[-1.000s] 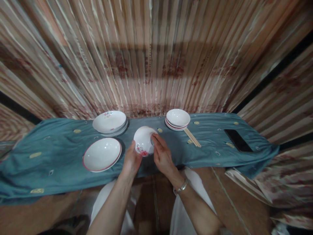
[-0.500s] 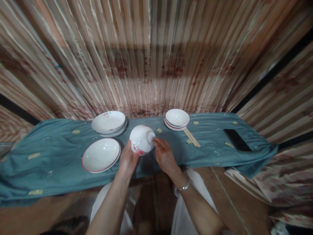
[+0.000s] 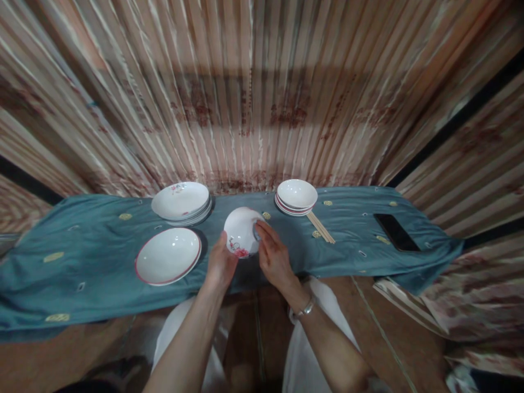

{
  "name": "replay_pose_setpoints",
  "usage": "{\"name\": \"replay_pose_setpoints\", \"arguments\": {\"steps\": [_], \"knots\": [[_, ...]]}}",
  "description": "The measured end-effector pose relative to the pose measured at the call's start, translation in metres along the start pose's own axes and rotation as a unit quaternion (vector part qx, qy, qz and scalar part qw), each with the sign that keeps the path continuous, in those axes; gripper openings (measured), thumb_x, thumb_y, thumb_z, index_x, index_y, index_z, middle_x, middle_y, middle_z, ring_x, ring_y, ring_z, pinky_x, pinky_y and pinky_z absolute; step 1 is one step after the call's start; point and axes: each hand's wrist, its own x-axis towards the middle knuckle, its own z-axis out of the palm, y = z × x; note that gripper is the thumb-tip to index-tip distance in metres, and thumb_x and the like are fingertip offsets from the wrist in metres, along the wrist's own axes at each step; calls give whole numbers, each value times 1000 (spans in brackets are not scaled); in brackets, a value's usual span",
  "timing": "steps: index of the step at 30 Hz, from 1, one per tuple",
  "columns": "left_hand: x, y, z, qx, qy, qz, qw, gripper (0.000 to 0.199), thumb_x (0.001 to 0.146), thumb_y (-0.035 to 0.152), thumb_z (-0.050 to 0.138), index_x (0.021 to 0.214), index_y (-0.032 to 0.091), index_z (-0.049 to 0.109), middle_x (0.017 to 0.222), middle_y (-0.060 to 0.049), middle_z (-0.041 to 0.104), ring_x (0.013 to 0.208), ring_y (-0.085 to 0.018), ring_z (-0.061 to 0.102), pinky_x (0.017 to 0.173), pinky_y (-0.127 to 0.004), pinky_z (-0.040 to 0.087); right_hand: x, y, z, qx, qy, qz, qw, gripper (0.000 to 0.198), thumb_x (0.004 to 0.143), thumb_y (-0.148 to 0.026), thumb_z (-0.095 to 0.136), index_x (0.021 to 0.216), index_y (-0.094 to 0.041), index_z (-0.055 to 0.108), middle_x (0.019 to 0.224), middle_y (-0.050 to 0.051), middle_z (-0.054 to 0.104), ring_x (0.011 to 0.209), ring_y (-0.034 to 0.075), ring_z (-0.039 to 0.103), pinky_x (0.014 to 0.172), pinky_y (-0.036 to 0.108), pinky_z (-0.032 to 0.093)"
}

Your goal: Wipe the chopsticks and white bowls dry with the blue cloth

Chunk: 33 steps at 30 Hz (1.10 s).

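A white bowl (image 3: 240, 229) with red flowers is held up over the middle of the table, tilted so its outside and foot face right. My left hand (image 3: 221, 263) grips its rim from the left, fingers partly hidden behind it. At the foot, my right hand (image 3: 275, 255) has its fingers pressed together over the foot ring. To the left lies a wide red-rimmed dish (image 3: 168, 256). Behind that dish stands a stack of large white plates (image 3: 182, 201), the top one flowered.
A stack of small bowls (image 3: 297, 194) stands at the back right, with wooden chopsticks (image 3: 321, 227) beside it. Farther right lies a black phone (image 3: 396, 232). A teal patterned cloth (image 3: 102, 262) covers the table; a striped curtain (image 3: 245, 120) hangs behind.
The bowl has shifted slightly right and turned a little. My right fingers have moved from the edge of its foot to lie across the foot, covering more of it.
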Motion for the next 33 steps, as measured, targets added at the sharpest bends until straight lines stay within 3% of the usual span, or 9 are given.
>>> {"name": "replay_pose_setpoints", "arguments": {"steps": [8,12,17,21,25,29,33], "knots": [[7,4,-6,0,26,21,999,32,91,29,47,103,5,66,85,-13,73,86,-21,69,89,-37,51,0,-7,-5,89,-20,20,996,38,84,-8,40,111,-21,63,119,9,64,115,17,58,102,35,46],[10,4,-11,38,14,55,998,28,84,32,58,95,8,67,89,-11,73,88,-21,68,88,-36,49,0,-1,-9,140,8,62,988,33,83,-8,41,97,-22,68,106,6,69,103,17,64,95,33,50],[9,-2,-9,117,4,88,989,27,75,39,66,86,13,68,83,-8,72,80,-21,67,79,-33,50,3,-6,-15,104,61,56,991,39,89,-12,39,120,-22,60,128,9,59,122,18,54,106,38,42],[5,-6,-5,210,-14,115,971,31,77,45,60,81,15,68,75,-7,70,71,-21,64,69,-32,48,5,-21,-12,56,60,20,996,49,93,-14,37,141,-22,39,147,11,41,138,19,36,114,41,33],[0,-11,-5,261,-27,138,955,30,75,45,63,77,15,68,73,-5,69,67,-18,59,68,-30,47,9,-32,-4,28,46,4,999,56,95,-16,34,149,-23,20,156,10,25,145,20,22,117,45,28],[1,-17,-8,306,-17,126,944,32,77,47,61,74,15,66,68,-4,66,65,-18,59,66,-29,47,26,-32,-10,28,93,6,995,53,96,-17,31,148,-24,24,155,9,27,144,19,24,117,46,26],[7,-23,-11,270,-16,110,956,29,77,46,63,78,17,67,71,-5,69,75,-22,64,71,-32,49,52,-28,-24,31,148,8,989,48,97,-20,29,145,-24,30,152,9,32,143,20,25,118,49,22]]}}
